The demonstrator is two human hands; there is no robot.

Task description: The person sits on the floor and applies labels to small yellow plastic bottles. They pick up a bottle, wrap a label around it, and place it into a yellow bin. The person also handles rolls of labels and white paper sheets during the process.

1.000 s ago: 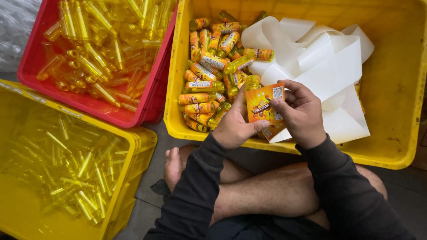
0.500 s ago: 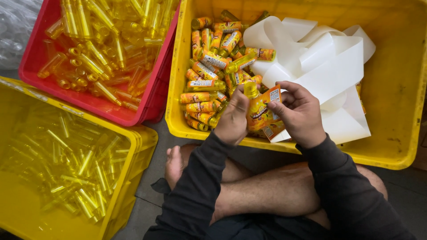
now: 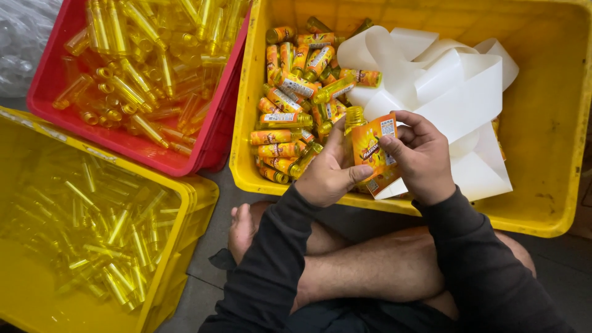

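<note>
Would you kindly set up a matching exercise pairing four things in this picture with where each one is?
Things:
1. red crate
2. labelled bottles
3. white backing strips
4. orange label

Places:
A. right side of the large yellow crate
B. between the left hand and right hand
C. upper left, holding unlabelled bottles
D. left side of the large yellow crate

Pairs: 1-C, 2-D, 3-A, 4-B

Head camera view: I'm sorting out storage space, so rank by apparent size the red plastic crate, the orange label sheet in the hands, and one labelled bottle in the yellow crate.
1. Red plastic crate
2. Orange label sheet
3. Labelled bottle, though it lies farther from the camera, so the gap is unsure.
</note>
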